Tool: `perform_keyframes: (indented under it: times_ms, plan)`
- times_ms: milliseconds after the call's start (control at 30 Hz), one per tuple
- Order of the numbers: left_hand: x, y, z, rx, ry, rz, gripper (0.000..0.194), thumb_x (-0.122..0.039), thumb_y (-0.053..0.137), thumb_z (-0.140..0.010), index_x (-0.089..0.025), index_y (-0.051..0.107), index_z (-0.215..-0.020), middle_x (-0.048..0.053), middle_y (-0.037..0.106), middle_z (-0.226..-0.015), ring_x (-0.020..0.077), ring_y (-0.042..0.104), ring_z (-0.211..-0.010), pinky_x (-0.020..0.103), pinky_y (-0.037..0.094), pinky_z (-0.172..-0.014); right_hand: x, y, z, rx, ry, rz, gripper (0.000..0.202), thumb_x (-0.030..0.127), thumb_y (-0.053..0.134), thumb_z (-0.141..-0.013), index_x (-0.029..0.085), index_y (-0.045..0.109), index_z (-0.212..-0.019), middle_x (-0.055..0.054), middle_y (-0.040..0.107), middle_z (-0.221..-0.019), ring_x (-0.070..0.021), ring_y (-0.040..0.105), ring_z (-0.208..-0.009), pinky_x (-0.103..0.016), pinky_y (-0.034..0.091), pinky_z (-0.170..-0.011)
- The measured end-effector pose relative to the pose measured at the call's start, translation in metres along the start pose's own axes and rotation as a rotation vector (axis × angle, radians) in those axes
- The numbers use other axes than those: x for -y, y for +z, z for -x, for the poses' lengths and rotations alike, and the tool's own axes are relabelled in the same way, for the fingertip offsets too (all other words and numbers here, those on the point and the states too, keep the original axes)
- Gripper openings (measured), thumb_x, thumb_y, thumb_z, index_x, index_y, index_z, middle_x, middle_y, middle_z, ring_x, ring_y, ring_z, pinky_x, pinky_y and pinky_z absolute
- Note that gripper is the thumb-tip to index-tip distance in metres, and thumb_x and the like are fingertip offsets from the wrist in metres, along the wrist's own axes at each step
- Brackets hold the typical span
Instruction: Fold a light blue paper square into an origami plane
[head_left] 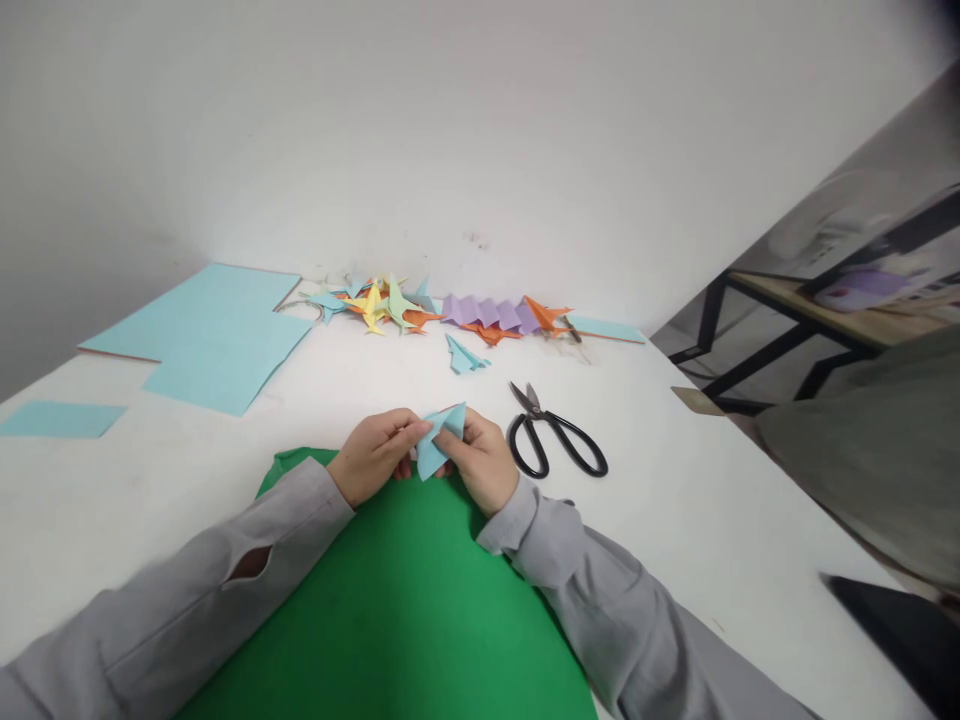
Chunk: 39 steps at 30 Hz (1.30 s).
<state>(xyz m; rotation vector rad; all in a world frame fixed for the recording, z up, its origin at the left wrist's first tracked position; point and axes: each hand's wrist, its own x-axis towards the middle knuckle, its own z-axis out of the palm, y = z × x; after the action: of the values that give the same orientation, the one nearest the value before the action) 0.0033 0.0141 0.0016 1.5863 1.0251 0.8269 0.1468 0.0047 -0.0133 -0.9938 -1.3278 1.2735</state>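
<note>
The left hand [375, 458] and right hand [487, 468] pinch a small folded blue paper [430, 457] between them over the green sheet [405, 600], probably to steady its creases, while scissors [537, 413] lie just beyond, seemingly kept within reach.

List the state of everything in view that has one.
Left hand: closed on the held blue paper
Right hand: closed on the same paper
Held blue paper: folded
Scissors: blades slightly open, lying on the table
Small blue piece: folded, unheld
Purple paper: pleated
Small blue sheet: flat
</note>
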Motion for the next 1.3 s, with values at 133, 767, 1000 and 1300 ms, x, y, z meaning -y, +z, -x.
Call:
perform_keyframes:
  times_ms: [133, 767, 1000, 1300]
  plan:
    - [-0.0003, 0.0002, 0.002, 0.01, 0.028, -0.007, 0.026, -0.041, 0.051, -0.075, -0.016, 0.051, -0.068, -0.006, 0.047, -0.044, 0.0079, 0.046, -0.04, 0.019, 0.037, -0.04, 0.0, 0.0001, -0.0001, -0.017, 0.015, 0.026, 0.024, 0.041, 0.059, -0.072, 0.018, 0.052, -0.071, 0.005, 0.053, -0.047, -0.0098, 0.047, -0.038, -0.022, 0.038, -0.037]
    - [0.0009, 0.0001, 0.0039, 0.011, 0.027, 0.056, 0.035, -0.045, 0.041, -0.08, -0.016, 0.046, -0.061, -0.003, 0.047, -0.045, 0.0088, 0.046, -0.041, 0.021, 0.037, -0.042, -0.0007, -0.0003, -0.0009, -0.008, -0.014, 0.022, 0.027, 0.043, 0.059, -0.072, 0.018, 0.05, -0.07, 0.005, 0.051, -0.046, -0.0092, 0.047, -0.036, -0.021, 0.037, -0.035]
    - [0.0041, -0.0003, 0.0023, 0.01, 0.042, -0.014, 0.03, -0.041, 0.043, -0.08, -0.016, 0.047, -0.063, -0.005, 0.046, -0.044, 0.0083, 0.045, -0.041, 0.02, 0.037, -0.042, -0.003, -0.0004, -0.0007, -0.017, -0.006, 0.027, 0.024, 0.04, 0.058, -0.073, 0.017, 0.052, -0.074, 0.005, 0.051, -0.047, -0.0091, 0.047, -0.037, -0.021, 0.037, -0.036]
    - [0.0036, 0.0006, 0.0024, -0.04, 0.035, -0.039, 0.03, -0.036, 0.044, -0.08, -0.017, 0.046, -0.058, -0.005, 0.045, -0.041, 0.0083, 0.045, -0.038, 0.02, 0.036, -0.04, 0.0038, 0.0001, 0.0019, 0.003, 0.029, 0.02, 0.018, 0.035, 0.056, -0.074, 0.017, 0.054, -0.078, 0.005, 0.052, -0.051, -0.0093, 0.049, -0.038, -0.021, 0.038, -0.037]
